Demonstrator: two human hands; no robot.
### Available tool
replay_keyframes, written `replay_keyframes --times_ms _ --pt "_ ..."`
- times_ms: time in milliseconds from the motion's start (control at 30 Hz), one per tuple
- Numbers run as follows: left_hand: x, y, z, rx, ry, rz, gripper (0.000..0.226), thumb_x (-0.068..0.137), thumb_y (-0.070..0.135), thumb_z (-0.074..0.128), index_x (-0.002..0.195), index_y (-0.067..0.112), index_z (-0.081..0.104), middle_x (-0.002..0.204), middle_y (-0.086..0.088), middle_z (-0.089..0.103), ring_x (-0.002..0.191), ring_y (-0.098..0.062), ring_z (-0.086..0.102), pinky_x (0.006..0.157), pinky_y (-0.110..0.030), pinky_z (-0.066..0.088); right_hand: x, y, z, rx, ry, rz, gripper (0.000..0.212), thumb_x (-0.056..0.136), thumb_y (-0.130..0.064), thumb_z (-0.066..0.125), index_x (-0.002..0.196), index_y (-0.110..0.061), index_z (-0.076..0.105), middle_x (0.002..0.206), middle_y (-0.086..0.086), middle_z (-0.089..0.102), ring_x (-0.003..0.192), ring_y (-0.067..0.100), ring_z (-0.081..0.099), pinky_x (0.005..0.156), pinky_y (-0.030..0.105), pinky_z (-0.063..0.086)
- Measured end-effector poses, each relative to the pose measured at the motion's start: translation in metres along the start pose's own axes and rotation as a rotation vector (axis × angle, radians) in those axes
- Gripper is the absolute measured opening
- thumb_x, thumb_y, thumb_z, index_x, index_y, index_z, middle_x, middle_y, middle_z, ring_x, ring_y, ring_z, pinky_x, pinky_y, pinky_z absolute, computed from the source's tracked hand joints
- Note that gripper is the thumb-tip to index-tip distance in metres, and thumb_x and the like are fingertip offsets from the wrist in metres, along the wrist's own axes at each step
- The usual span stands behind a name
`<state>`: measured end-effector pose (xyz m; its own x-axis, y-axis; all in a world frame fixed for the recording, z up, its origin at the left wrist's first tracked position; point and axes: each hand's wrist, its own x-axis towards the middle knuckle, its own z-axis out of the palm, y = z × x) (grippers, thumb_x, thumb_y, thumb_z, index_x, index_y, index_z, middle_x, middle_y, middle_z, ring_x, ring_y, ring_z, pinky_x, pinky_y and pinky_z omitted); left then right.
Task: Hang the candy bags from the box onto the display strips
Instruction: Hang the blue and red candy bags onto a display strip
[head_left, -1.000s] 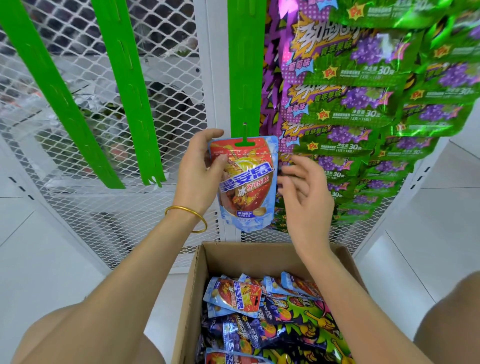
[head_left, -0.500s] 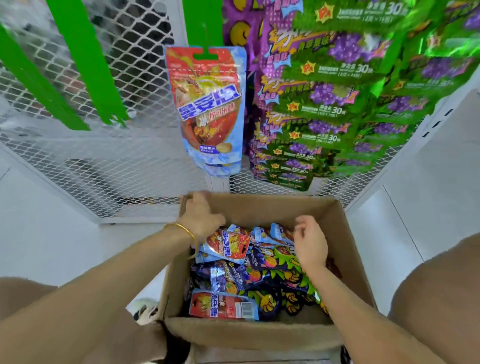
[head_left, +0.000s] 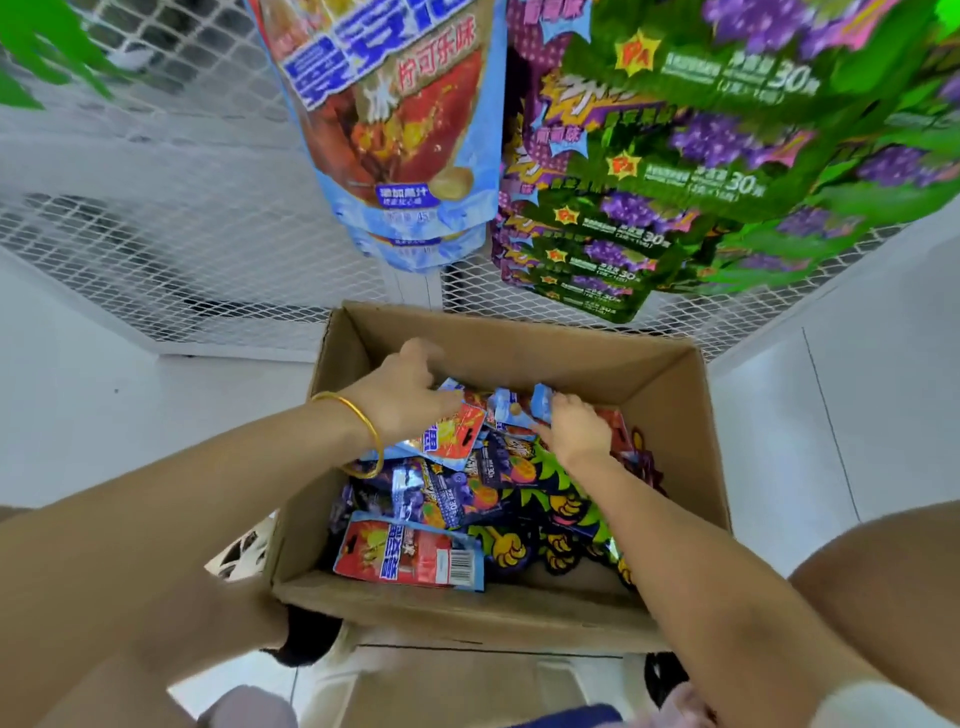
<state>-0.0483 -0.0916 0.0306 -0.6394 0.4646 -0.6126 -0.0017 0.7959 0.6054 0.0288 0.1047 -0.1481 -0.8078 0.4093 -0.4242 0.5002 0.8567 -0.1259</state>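
Both hands down in the box, digging for the next bag

The left hand (head_left: 410, 395) lies on a red-and-blue bag (head_left: 457, 434) at the top of the pile. The right hand (head_left: 574, 431) has its fingers curled at a pale blue bag edge (head_left: 540, 397) just beside it. The hands are apart, and I honestly can't tell if either has a proper hold. Nothing's lifted yet. Up on the mesh rack (head_left: 156, 234), a hung bag (head_left: 395, 130) of the same kind dangles next to a full run of green grape bags (head_left: 701, 171). The green strips (head_left: 36, 47) off to the left look bare where they show. The box (head_left: 670, 415) has a whole heap of candy bags (head_left: 410, 556) inside, so I'd say plenty of hanging is left.
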Motion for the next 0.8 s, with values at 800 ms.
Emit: replay_keyframes --times_ms 800 --pt "-0.04 -0.002 -0.018 0.592 0.301 0.883 0.016 0.079 0.024 0.066 0.094 0.02 0.059 0.101 -0.004 0.065 0.093 -0.024 0.062 0.077 -0.041 0.051 -0.102 -0.043 -0.116 1.507 -0.494 0.421 0.021 0.099 -0.014 0.041 0.099 0.004 0.052 0.091 0.02 0.06 0.053 0.022 0.066 0.044 0.026 0.054"
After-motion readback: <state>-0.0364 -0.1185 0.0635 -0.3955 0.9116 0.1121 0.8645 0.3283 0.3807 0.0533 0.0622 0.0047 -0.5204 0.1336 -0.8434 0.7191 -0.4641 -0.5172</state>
